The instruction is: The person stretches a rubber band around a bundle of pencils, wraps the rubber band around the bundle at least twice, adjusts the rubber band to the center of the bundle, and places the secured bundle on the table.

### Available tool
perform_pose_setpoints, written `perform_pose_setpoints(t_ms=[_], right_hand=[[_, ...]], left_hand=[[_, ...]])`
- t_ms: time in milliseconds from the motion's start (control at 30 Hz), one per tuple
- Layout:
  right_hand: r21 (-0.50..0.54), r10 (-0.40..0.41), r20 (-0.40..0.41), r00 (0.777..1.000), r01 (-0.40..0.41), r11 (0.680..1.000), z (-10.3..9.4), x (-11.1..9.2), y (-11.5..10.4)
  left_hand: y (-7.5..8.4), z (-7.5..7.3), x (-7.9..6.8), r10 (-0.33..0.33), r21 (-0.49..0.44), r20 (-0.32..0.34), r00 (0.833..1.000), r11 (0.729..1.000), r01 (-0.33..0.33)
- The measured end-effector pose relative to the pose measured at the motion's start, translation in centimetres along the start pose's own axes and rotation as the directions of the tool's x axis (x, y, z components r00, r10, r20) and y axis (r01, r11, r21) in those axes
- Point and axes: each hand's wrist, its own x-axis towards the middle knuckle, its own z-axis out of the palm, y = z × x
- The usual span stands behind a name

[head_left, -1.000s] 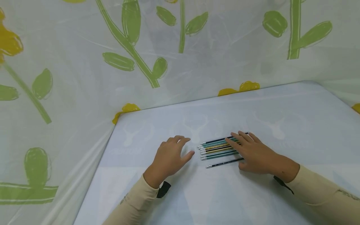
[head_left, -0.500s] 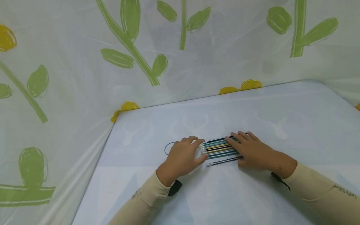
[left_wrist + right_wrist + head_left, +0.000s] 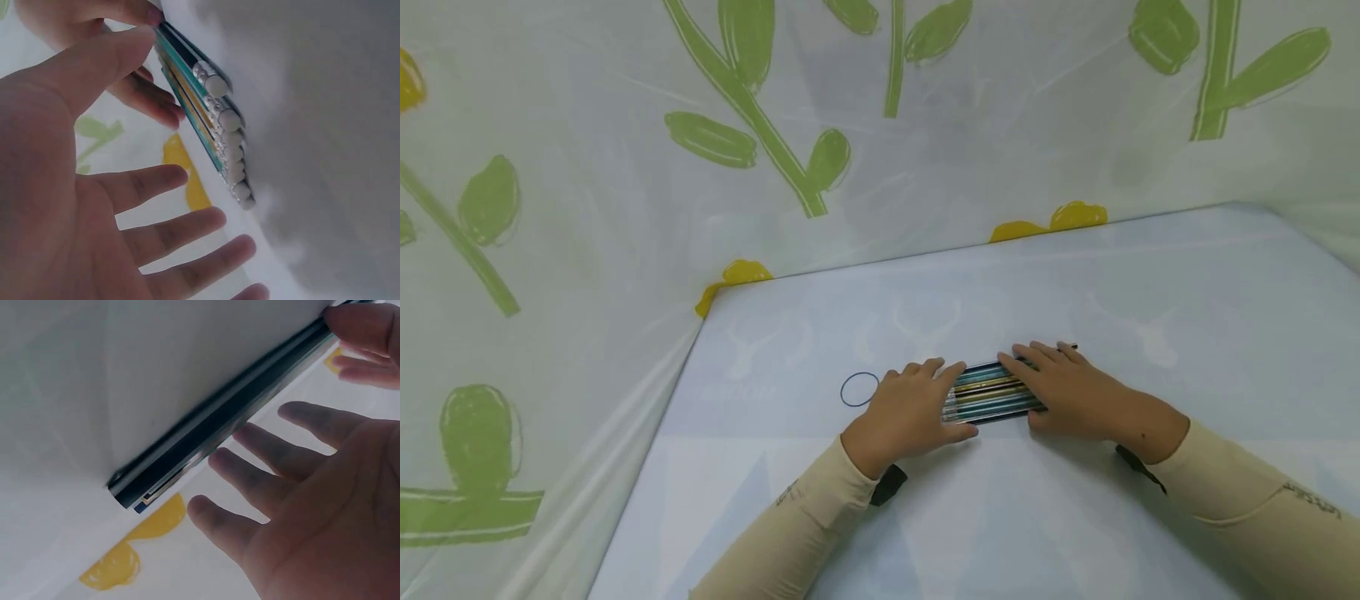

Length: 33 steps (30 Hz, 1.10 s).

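Several pencils (image 3: 996,389) lie side by side in a flat row on the white table, striped in teal, gold and black. White erasers (image 3: 232,137) with silver ferrules line up at the left end. My left hand (image 3: 910,415) spans that end, its thumb on the near side and its fingers spread toward the far side. Over the right part of the row lies my right hand (image 3: 1078,402), fingers extended along the far side and thumb at the near edge. The right wrist view shows the flat, unsharpened ends beyond its fingers.
A thin blue ring (image 3: 859,389), like a rubber band, lies on the table (image 3: 970,517) just left of my left hand. Behind and to the left hangs a pale cloth (image 3: 602,192) printed with green stems and yellow flowers.
My left hand has moved right onto the eraser ends, uncovering the blue ring. The pencil that lay apart at the near side now sits against the row. My right hand has stayed nearly in place.
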Motion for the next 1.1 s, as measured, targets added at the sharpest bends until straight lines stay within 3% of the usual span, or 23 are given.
perform_pose_setpoints(t_ms=[500, 767, 1100], right_hand=[[-0.009, -0.007, -0.019, 1.000, 0.007, 1.000, -0.83, -0.42, 0.26], [-0.013, -0.008, -0.023, 1.000, 0.008, 1.000, -0.55, -0.30, 0.40], [-0.094, -0.031, -0.040, 0.999, 0.027, 0.995, 0.02, -0.09, 0.08]], left_hand=[[-0.55, 0.33, 0.62, 0.045, 0.069, -0.032, 0.998, 0.997, -0.043], [-0.82, 0.24, 0.87, 0.029, 0.076, -0.013, 0.999, 0.997, -0.028], [-0.93, 0.94, 1.00, 0.019, 0.083, -0.008, 1.000, 0.996, -0.018]])
